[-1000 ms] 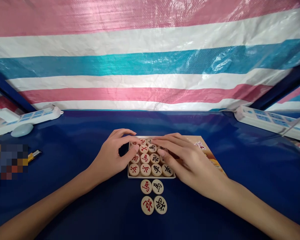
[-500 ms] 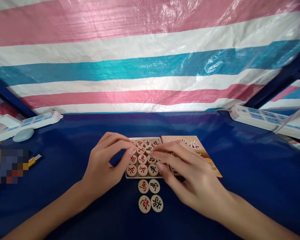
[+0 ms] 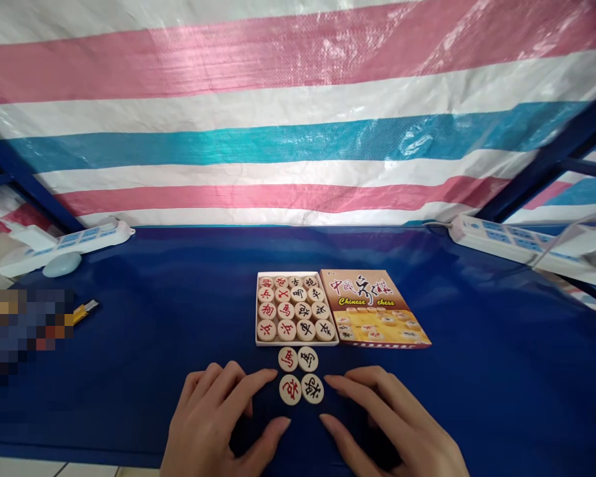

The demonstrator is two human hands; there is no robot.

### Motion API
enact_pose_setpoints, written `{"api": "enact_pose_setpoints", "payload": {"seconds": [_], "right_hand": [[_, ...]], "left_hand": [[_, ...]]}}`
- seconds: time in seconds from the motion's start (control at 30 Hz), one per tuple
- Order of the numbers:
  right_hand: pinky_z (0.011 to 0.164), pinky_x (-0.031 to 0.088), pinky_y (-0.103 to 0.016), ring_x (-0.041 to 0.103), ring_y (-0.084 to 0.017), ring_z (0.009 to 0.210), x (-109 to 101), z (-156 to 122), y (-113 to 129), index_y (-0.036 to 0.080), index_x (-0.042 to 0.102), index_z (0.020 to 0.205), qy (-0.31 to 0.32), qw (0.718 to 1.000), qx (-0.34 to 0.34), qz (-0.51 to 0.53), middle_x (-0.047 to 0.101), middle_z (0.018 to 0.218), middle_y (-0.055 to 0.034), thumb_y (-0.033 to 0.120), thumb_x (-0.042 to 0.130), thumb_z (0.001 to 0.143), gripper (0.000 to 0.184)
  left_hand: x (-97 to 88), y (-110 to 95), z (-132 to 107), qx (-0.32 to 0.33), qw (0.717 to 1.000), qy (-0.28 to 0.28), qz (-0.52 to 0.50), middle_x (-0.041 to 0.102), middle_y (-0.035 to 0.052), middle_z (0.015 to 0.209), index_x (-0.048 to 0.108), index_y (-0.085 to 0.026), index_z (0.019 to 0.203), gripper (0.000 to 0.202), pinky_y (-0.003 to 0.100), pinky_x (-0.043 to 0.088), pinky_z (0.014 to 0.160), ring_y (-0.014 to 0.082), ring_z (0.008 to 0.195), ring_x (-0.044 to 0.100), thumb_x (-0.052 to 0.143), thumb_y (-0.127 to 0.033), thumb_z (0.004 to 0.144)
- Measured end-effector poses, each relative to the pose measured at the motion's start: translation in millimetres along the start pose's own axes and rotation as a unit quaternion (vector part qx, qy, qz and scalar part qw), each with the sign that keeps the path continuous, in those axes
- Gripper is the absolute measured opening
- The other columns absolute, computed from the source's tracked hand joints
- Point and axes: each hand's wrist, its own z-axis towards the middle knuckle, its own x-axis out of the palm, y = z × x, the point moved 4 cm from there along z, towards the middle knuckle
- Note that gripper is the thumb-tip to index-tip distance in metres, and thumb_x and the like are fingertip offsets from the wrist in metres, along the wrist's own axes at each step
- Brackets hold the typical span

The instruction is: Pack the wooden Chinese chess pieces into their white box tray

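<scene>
Two red-marked Chinese chess pieces [image 3: 290, 390] and two black-marked pieces [image 3: 312, 389] lie face up on the blue table, in two rows of two. Beyond them, a shallow white box [image 3: 297, 344] holds several more round pieces in rows, red on the left and black on the right. My left hand [image 3: 223, 417] is just left of the loose pieces, thumb and index finger apart, holding nothing. On the other side my right hand [image 3: 390, 421] is likewise open, its index fingertip close to the near black piece. Neither hand visibly grips a piece.
The printed Chinese chess box lid [image 3: 377, 308] lies against the box's right side. White power strips stand at the back left [image 3: 69, 246] and back right [image 3: 506, 238]. A computer mouse [image 3: 62, 264] and a yellow cutter knife [image 3: 85, 311] are at the left. A striped sheet hangs behind.
Both hands have moved from over the box back toward me, to either side of the loose pieces. The box and lid are now uncovered. The view has shifted slightly.
</scene>
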Motion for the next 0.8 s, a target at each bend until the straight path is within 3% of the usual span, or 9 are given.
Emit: {"api": "enact_pose_setpoints", "payload": {"seconds": [0.13, 0.23, 0.37, 0.53, 0.7, 0.8], "right_hand": [[0.056, 0.057, -0.024, 0.067, -0.015, 0.072, 3.4, 5.3, 4.6, 0.025, 0.062, 0.112, 0.015, 1.0, 0.01, 0.024, 0.063, 0.09, -0.0037, 0.033, 0.058, 0.094, 0.02], [0.052, 0.054, -0.025, 0.063, -0.015, 0.066, 0.8, 6.8, 7.6, 0.023, 0.061, 0.103, 0.015, 0.999, -0.026, 0.036, 0.06, 0.081, -0.0021, 0.031, 0.064, 0.089, 0.016], [0.049, 0.052, -0.027, 0.061, -0.015, 0.061, -1.9, 7.0, 7.5, 0.022, 0.06, 0.092, 0.008, 0.999, -0.025, 0.032, 0.058, 0.074, -0.0005, 0.031, 0.069, 0.085, 0.015], [0.048, 0.053, -0.03, 0.061, -0.017, 0.061, -1.2, 8.4, 10.4, 0.022, 0.064, 0.102, 0.002, 0.999, -0.039, 0.008, 0.059, 0.076, -0.0024, 0.033, 0.066, 0.087, 0.018], [0.053, 0.056, -0.028, 0.062, -0.016, 0.063, -0.9, 9.3, 9.8, 0.023, 0.063, 0.116, 0.04, 0.998, -0.056, 0.01, 0.06, 0.079, -0.0022, 0.027, 0.063, 0.089, 0.027], [0.057, 0.058, -0.028, 0.065, -0.016, 0.068, -1.8, 8.2, 8.4, 0.021, 0.061, 0.119, 0.036, 0.998, -0.054, 0.021, 0.062, 0.083, -0.0037, 0.032, 0.068, 0.085, 0.036]], "left_hand": [[0.3, -4.1, 5.7, 0.022, 0.999, 0.019, -0.014, 0.058, -0.0057, 0.067, 0.064, -0.028, 0.113, 0.028, 0.029, 0.045, 0.064, 0.0127, 0.06, 0.06, 0.07, -0.033, 0.086], [-0.7, -5.1, 7.9, 0.046, 0.999, 0.016, -0.023, 0.059, -0.0053, 0.067, 0.065, -0.029, 0.11, 0.025, 0.029, 0.043, 0.061, 0.0124, 0.06, 0.06, 0.07, -0.031, 0.086], [-0.4, -4.7, 6.2, 0.05, 0.998, 0.015, -0.03, 0.059, -0.0055, 0.067, 0.065, -0.027, 0.111, 0.027, 0.029, 0.044, 0.062, 0.0116, 0.059, 0.06, 0.071, -0.032, 0.086], [0.9, -4.8, 5.4, 0.054, 0.998, 0.027, -0.023, 0.06, -0.0049, 0.069, 0.064, -0.028, 0.116, 0.031, 0.03, 0.043, 0.06, 0.0125, 0.061, 0.06, 0.07, -0.032, 0.086], [0.2, -7.8, 7.9, 0.084, 0.996, 0.038, -0.015, 0.06, -0.0055, 0.067, 0.061, -0.029, 0.125, 0.044, 0.03, 0.042, 0.057, 0.0129, 0.059, 0.059, 0.071, -0.028, 0.082], [-1.5, -8.1, 9.1, 0.068, 0.997, 0.032, -0.029, 0.058, -0.0068, 0.064, 0.062, -0.027, 0.12, 0.045, 0.031, 0.044, 0.059, 0.0131, 0.057, 0.059, 0.076, -0.033, 0.077]]}}
